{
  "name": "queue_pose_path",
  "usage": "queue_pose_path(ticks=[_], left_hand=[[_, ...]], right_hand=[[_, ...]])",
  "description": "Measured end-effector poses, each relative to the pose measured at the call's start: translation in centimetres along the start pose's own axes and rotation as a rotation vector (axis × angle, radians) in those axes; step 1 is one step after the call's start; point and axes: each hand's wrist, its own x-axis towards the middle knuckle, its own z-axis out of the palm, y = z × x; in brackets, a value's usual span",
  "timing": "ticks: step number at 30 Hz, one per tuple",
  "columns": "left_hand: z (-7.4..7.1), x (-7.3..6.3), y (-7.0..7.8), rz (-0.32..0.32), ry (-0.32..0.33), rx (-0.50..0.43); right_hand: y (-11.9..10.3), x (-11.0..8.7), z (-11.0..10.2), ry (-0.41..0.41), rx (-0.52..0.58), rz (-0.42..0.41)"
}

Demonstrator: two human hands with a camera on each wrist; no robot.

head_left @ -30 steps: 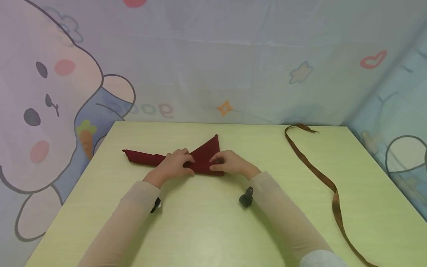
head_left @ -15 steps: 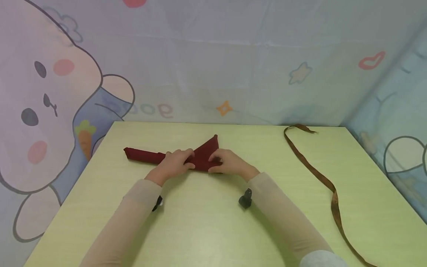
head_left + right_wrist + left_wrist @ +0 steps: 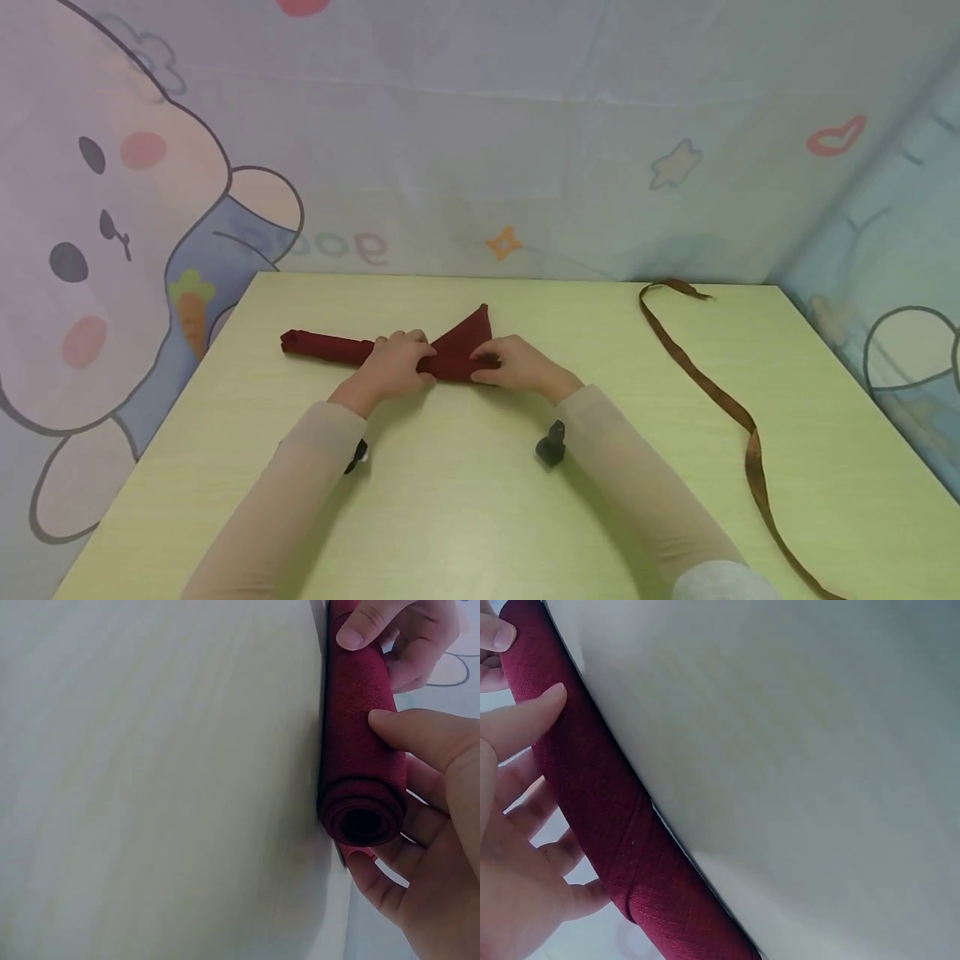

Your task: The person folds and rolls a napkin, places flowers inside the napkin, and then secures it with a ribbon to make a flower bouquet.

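A dark red cloth napkin (image 3: 457, 367) lies on the table, rolled into a long tube along its near side. A triangular flap still flat points away behind the tube, between the hands. My left hand (image 3: 388, 367) grips the tube near its middle, thumb on the near side and fingers over the far side. Toward the tube's right end my right hand (image 3: 521, 365) holds it between thumb and fingers. The right wrist view shows the coiled end of the roll (image 3: 363, 821), with a hollow centre. A diagonal cloth edge crosses the roll (image 3: 592, 787) in the left wrist view.
A long brown ribbon (image 3: 720, 398) winds down the right part of the pale yellow table (image 3: 457, 500). Behind the table hangs a printed cloth backdrop (image 3: 480, 150) with cartoon figures. Dark wrist-camera parts (image 3: 551, 443) show under the right sleeve.
The napkin's tube has turned slightly away from the person and tightened, its left end shifting a little right. Both hands keep nearly the same places, with small finger movements.
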Motion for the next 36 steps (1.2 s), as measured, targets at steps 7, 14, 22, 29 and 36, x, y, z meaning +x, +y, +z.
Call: queue_pose_path(ticks=[7,14,22,29,36], left_hand=[[0.05,0.09,-0.13,0.007,0.008,-0.054],[-0.04,0.30,-0.02,-0.019,0.020,-0.113],[-0.34,0.57,0.67,-0.059,-0.027,-0.059],[-0.31,0.50,0.74,-0.040,-0.034,0.013],[-0.24,0.82,0.46,-0.039,-0.052,0.038]], right_hand=[[0.04,-0.13,0.03,0.001,0.030,0.006],[-0.19,-0.04,-0.01,0.026,0.049,0.010],[0.04,0.09,-0.18,0.037,-0.002,-0.018],[0.46,0.12,-0.39,0.028,0.013,0.001],[0.44,0.28,-0.07,0.086,-0.026,-0.031]])
